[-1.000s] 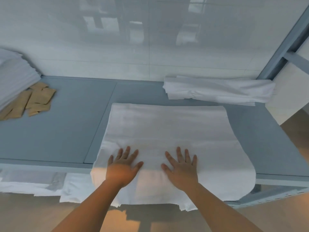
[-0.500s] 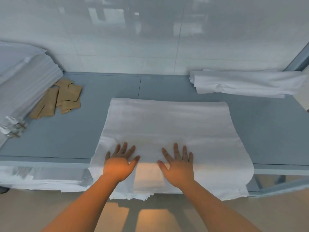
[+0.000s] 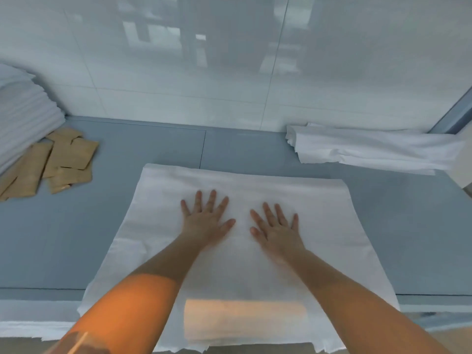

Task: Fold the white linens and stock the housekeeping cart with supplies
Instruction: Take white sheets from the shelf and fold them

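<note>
The white linen (image 3: 258,251) lies spread flat on the blue-grey table (image 3: 76,238), its far edge straight across the middle of the surface and its near edge hanging over the table's front lip toward the person. Both hands press down on the middle of the cloth, palms flat and fingers splayed straight: the left hand (image 3: 205,221) a little farther forward, the right hand (image 3: 277,228) just beside it, thumbs pointing toward each other with a strip of bare fabric between them. Neither hand grips anything. A patch of warm orange light falls across the left forearm and the overhanging part of the cloth. At the back right, against the glossy white wall (image 3: 229,60), rests a loosely folded white sheet (image 3: 370,149). At the far left stands a tall stack of folded linens (image 3: 23,111), and just beside its base lie several brown paper packets (image 3: 58,159) scattered on the tabletop.
</note>
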The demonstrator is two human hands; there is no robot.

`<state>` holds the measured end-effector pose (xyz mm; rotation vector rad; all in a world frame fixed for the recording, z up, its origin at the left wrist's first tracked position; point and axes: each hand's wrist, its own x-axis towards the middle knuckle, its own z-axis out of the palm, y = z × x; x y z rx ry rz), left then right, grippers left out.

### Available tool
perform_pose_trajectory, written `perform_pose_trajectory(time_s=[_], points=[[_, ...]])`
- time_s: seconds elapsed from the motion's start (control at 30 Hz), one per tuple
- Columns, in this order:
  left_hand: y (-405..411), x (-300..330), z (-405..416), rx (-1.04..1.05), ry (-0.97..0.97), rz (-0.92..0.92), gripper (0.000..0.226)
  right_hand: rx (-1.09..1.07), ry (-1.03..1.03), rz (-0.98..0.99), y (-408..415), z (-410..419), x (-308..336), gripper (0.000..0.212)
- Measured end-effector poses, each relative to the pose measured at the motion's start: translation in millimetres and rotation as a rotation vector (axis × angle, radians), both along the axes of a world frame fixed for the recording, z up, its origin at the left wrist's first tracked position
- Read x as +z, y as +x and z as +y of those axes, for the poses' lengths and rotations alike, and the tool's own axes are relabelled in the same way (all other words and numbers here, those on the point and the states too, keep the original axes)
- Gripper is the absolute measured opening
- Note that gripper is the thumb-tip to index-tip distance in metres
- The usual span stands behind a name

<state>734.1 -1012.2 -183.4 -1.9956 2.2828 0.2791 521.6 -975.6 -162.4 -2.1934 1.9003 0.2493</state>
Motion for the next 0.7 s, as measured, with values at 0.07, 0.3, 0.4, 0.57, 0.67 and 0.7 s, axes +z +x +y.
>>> perform_pose_trajectory(time_s=[0.07,0.3,0.4,0.57,0.67,0.7], points=[[-6.1,-1.8,-26.2,-0.027,-0.050,-0.013,0.069,-0.007,-0.041,0.001,1.1,-34.6,-1.9,0.053],[-16.2,-4.7,-93.8,-0.004,-0.135,0.043,0.057,0.059,-0.169,-0.067,30.0,-108.8,-18.7,0.051],[17.8,-3.6,-109.4,0.107,-0.130,0.016,0.062,-0.041,-0.184,-0.052,-9.5,-115.8,-22.6,0.051],[59.3,-1.0,-126.8,0.092,-0.133,0.017,0.057,-0.203,-0.127,0.043,-72.3,-134.8,-10.8,0.054],[69.1,9.9,-137.0,-0.053,-0.187,-0.074,0.060,-0.134,-0.129,0.080,-83.1,-154.6,3.8,0.062],[72.5,15.7,-140.3,-0.084,-0.195,-0.105,0.062,-0.106,-0.133,0.074,-85.4,-159.7,8.5,0.064]])
